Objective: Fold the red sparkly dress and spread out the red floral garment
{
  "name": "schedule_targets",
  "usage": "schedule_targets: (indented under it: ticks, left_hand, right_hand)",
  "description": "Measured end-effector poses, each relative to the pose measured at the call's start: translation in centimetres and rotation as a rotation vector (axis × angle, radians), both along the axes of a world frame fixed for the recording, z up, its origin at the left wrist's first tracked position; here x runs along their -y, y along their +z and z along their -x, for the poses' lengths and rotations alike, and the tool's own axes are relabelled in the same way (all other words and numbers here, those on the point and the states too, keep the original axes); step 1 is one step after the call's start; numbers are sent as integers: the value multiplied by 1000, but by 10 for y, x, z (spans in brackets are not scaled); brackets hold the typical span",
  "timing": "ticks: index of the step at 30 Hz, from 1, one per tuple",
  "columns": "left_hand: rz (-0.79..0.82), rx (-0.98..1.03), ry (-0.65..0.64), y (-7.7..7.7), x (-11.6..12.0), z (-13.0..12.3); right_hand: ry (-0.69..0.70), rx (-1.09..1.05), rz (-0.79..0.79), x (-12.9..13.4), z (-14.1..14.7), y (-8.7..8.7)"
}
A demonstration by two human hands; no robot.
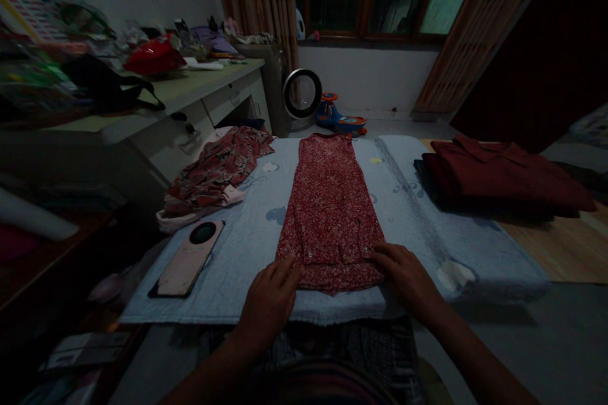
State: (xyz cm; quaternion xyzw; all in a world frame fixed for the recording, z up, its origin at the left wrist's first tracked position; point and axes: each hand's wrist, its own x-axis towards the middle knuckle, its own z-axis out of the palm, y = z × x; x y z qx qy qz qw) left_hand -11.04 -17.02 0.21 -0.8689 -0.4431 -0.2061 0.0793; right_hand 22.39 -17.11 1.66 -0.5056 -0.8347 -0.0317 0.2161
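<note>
Lengthwise on a soft, pale-blue cloth (251, 266) lies a thin, white-speckled red garment (330, 202), spread flat in a long shape that flares toward its near end, where creases run across the fabric. The left hand (270, 294) and the right hand (403, 273) touch its two near corners with bent fingers, though I cannot tell whether either pinches the material. Its hem stops just short of the cloth's near edge, with open strips toward the smooth phone (192, 259) at left and the folded dark-red stack (508, 171) at right.
</note>
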Motion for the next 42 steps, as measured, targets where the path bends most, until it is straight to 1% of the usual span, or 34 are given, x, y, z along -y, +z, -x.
schedule_targets:
  ticks: [4, 7, 9, 11, 13, 16, 19, 21, 24, 27, 29, 31, 34, 39, 42]
  left_hand:
    - [-15, 22, -24, 4, -2, -1]
    - [-14, 101, -41, 8, -9, -3]
    - [-1, 168, -59, 7, -16, -3]
    - [22, 216, -99, 4, -23, -2]
    - [67, 230, -165, 3, -29, 0]
    - [180, 202, -247, 7, -35, 1]
    - [273, 124, -278, 16, -37, 0]
    - [303, 61, -296, 21, -38, -2]
    - [278, -14, -297, 26, -42, -7]
    - [166, -74, -289, 24, -47, -12]
    - [87, -107, -291, 21, -49, -14]
    - [45, -128, -293, 19, -51, -16]
    - [53, -126, -293, 18, -54, -19]
    - [154, -20, -309, 24, -62, -22]
    - [224, 69, -339, 30, -71, -22]
  right_hand:
    - [3, -92, -53, 1, -3, -7]
    - [3, -139, -36, -1, -1, -7]
    - [23, -159, -22, -4, 1, -6]
    - [28, -159, -10, -6, 3, -5]
    - [17, -137, 1, -8, 4, -5]
    - [26, -120, 25, -13, 4, -7]
    - [76, -159, 48, -17, 3, -10]
    - [105, -184, 77, -18, 3, -12]
    - [132, -189, 136, -18, 3, -12]
    - [123, -165, 162, -17, 4, -12]
    - [118, -155, 148, -19, 4, -12]
    - [129, -147, 120, -21, 4, -11]
    - [144, -113, 90, -25, 3, -6]
    - [194, -110, 59, -37, 0, 7]
    - [264, -172, 104, -48, -3, 16]
